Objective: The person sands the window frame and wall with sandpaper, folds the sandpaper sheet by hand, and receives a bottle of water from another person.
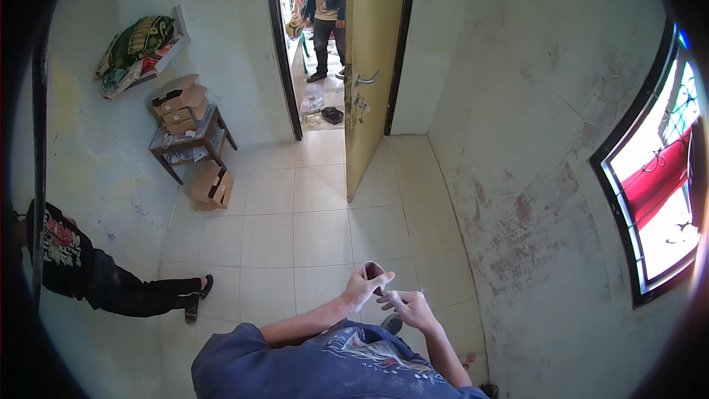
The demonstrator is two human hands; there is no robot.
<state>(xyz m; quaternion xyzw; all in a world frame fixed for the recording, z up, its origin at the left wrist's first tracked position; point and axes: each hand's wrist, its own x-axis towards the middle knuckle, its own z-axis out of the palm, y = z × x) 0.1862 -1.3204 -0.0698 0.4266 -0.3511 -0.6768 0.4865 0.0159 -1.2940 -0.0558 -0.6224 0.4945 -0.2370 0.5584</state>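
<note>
My left hand (360,290) holds a curled reddish-brown sheet (371,270), which looks like sandpaper. Its thumb lies across the sheet, and the upper end bends round in a loop. My right hand (410,308) is close against the sheet's lower end, with some fingers spread below it. Whether those fingertips grip the edge is hard to make out. Both hands are in front of my chest, above the pale tiled floor (321,238).
A yellow door (372,55) stands ajar; a person (327,5) is beyond it. Another person (99,271) stands at left. Cardboard boxes (177,105) sit on a small wooden table (207,130), another box (213,187) below. Peeling wall (520,221) and barred window (659,177) are at right.
</note>
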